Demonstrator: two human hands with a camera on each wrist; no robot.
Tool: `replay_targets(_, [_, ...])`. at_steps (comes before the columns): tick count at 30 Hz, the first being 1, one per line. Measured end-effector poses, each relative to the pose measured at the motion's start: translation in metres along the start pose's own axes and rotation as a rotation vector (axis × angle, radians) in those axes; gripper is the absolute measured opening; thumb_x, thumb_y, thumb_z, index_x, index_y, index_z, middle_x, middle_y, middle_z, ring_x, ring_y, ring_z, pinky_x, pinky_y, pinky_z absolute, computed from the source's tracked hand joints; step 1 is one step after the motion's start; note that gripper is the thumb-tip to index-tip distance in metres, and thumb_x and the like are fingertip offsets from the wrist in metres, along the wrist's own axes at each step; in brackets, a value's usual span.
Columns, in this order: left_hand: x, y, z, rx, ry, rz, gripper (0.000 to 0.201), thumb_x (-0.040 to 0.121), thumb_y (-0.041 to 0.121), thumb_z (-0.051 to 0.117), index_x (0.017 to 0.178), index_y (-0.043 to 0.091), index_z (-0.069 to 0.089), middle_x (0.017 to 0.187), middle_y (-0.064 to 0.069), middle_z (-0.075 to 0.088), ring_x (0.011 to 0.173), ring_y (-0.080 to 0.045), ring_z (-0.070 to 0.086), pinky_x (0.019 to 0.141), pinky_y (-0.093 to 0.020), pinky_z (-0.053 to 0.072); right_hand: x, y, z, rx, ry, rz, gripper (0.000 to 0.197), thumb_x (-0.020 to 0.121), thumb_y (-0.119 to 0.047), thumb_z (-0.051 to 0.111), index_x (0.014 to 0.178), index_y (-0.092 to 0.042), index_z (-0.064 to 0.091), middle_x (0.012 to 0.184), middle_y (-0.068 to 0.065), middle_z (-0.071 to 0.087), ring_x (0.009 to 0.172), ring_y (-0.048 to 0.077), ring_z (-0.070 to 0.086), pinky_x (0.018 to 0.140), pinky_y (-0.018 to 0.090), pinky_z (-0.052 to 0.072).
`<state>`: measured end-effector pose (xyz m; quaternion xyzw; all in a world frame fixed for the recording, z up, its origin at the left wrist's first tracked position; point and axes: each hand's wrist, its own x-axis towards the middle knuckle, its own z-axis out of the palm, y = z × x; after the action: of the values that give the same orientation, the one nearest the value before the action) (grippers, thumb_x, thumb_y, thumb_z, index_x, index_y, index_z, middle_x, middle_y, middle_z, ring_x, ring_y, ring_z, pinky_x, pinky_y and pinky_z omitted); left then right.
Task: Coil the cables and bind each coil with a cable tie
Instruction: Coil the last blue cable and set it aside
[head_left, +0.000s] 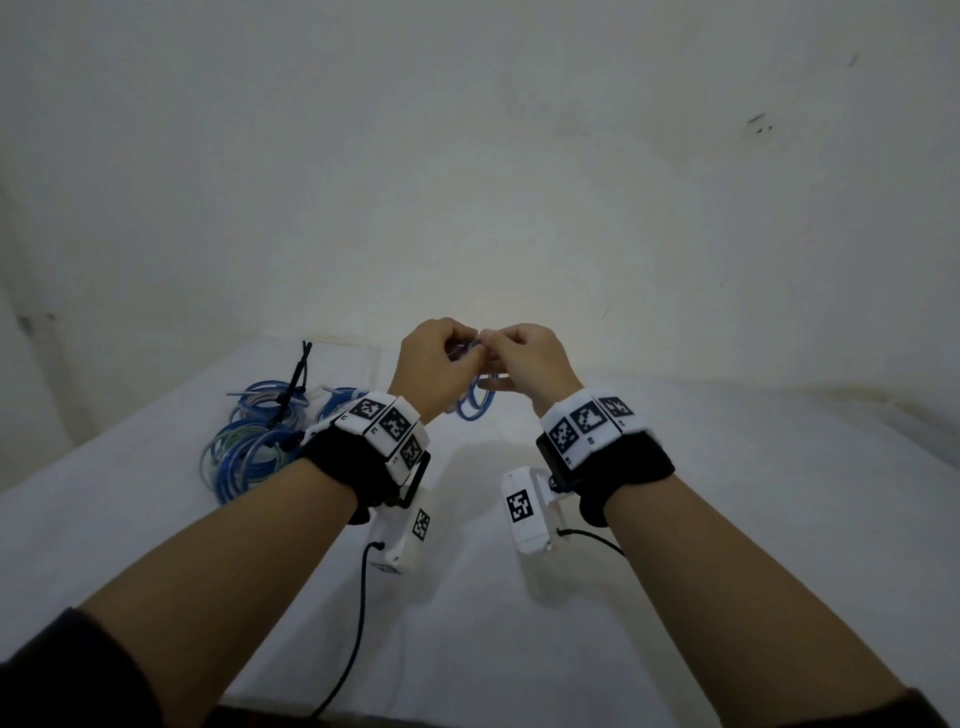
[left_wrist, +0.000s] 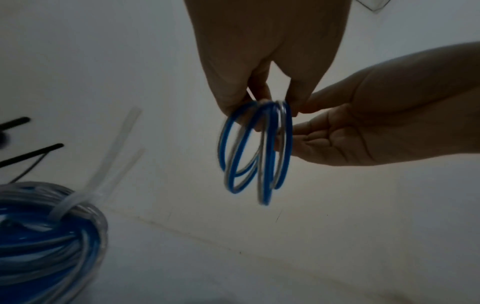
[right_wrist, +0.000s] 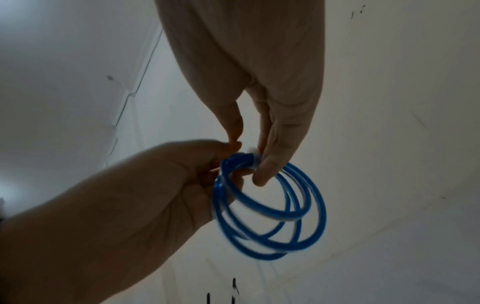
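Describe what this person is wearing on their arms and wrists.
Each wrist carries a black strap topped by white blocks printed with black square markers. A white camera unit with a thin black cable hangs beneath each wrist. Dark sleeves are pushed up toward the elbows; hands are bare.

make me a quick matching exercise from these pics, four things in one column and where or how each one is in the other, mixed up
Things:
1. blue coil in the hands
2. black cable ties
3. white cable tie
4. left hand

Places or states:
A. wrapped round a coil lying on the table, tail sticking up
B. held in the air, loops hanging down
C. pinching the top of the held coil, meeting the right hand
D. sticking up from the coils piled on the left of the table

Pairs: 1-B, 2-D, 3-A, 4-C
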<state>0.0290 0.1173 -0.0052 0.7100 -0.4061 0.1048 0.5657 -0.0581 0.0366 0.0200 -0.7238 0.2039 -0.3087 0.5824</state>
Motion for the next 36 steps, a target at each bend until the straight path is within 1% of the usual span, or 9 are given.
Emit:
replay_targets(4, [-0.014,0.008,-0.022,-0.066,-0.129,-0.002,0.019,0.092,0.005,0.047,0.092,0.007,0.066,0.094,-0.005,0.057,0.084,-0.013,0.057,0.077,-0.021,0.048,-0.006,0.004,0.011,0.078,-0.004,0.038,0.03,0.086,-0.013,0.065,0.103,0.011,0.061,0.091,0.023,0.067,0.076,0.03,0.068,0.071,0.038,0.06])
replay_targets(8, [-0.016,-0.002,-0.046,0.026,-0.143,-0.024,0.025,0.094,0.009,0.045,0.109,0.009,0.065,0.111,-0.006,0.062,0.1,-0.014,0.056,0.09,-0.026,0.044,-0.017,0.004,0.02,0.21,-0.069,0.1,0.014,0.086,0.003,0.061,0.098,0.008,0.061,0.072,0.014,0.059,0.058,0.018,0.057,0.053,0.022,0.053])
replay_targets(11, [-0.015,-0.013,-0.061,0.082,-0.162,-0.126,0.032,0.096,0.02,0.047,0.125,0.01,0.054,0.126,-0.007,0.057,0.113,-0.018,0.053,0.098,-0.029,0.041,-0.022,0.002,0.028,0.354,-0.12,0.131,0.009,0.088,0.005,0.054,0.087,0.006,0.063,0.069,0.014,0.058,0.055,0.016,0.055,0.052,0.019,0.049])
replay_targets(13, [-0.015,-0.018,-0.069,0.128,-0.213,-0.154,0.032,0.096,0.023,0.047,0.124,0.01,0.054,0.121,-0.006,0.059,0.11,-0.019,0.054,0.094,-0.03,0.042,-0.024,0.002,0.033,0.426,-0.143,0.16,0.013,0.089,0.004,0.051,0.081,0.004,0.062,0.073,0.016,0.06,0.055,0.015,0.058,0.054,0.02,0.051])
replay_targets(15, [-0.018,-0.024,-0.076,0.123,-0.204,-0.15,0.022,0.095,0.018,0.049,0.112,0.009,0.06,0.103,-0.006,0.064,0.091,-0.018,0.06,0.076,-0.026,0.047,-0.026,0.002,0.041,0.457,-0.159,0.18,0.015,0.09,0.003,0.05,0.081,0.003,0.062,0.076,0.016,0.062,0.057,0.015,0.061,0.057,0.022,0.052])
replay_targets(18, [-0.022,-0.032,-0.085,0.105,-0.134,-0.175,0.015,0.093,0.015,0.052,0.1,0.01,0.065,0.084,-0.007,0.066,0.066,-0.012,0.062,0.061,-0.022,0.052,-0.027,0.008,0.054,0.292,-0.164,0.195,0.01,0.091,-0.006,0.054,0.083,-0.005,0.058,0.078,0.01,0.064,0.063,0.018,0.059,0.061,0.026,0.051])
replay_targets(23, [-0.023,-0.049,-0.095,0.464,-0.119,-0.157,0.022,0.09,0.026,0.057,0.102,0.014,0.07,0.094,-0.005,0.07,0.089,-0.02,0.061,0.074,-0.022,0.038,-0.024,0.031,0.075,0.064,-0.141,0.199,0.01,0.089,-0.005,0.06,0.083,-0.009,0.053,0.077,0.011,0.061,0.061,0.022,0.057,0.06,0.031,0.052])
replay_targets(32, [-0.019,-0.058,-0.101,0.468,-0.189,-0.221,0.025,0.093,0.027,0.051,0.102,0.009,0.066,0.1,-0.007,0.067,0.095,-0.021,0.059,0.079,-0.027,0.042,-0.003,0.056,0.087,-0.074,-0.058,0.29,0.022,0.088,-0.003,0.061,0.068,-0.011,0.057,0.074,0.011,0.061,0.066,0.023,0.058,0.059,0.033,0.053])
replay_targets(36, [-0.018,-0.067,-0.098,0.421,-0.147,-0.193,0.019,0.091,0.023,0.053,0.101,0.011,0.064,0.102,-0.004,0.066,0.093,-0.017,0.058,0.077,-0.024,0.039,-0.002,0.063,0.093,-0.21,-0.127,0.321,0.025,0.086,0.0,0.061,0.064,-0.011,0.055,0.083,0.017,0.062,0.077,0.03,0.059,0.077,0.045,0.056])
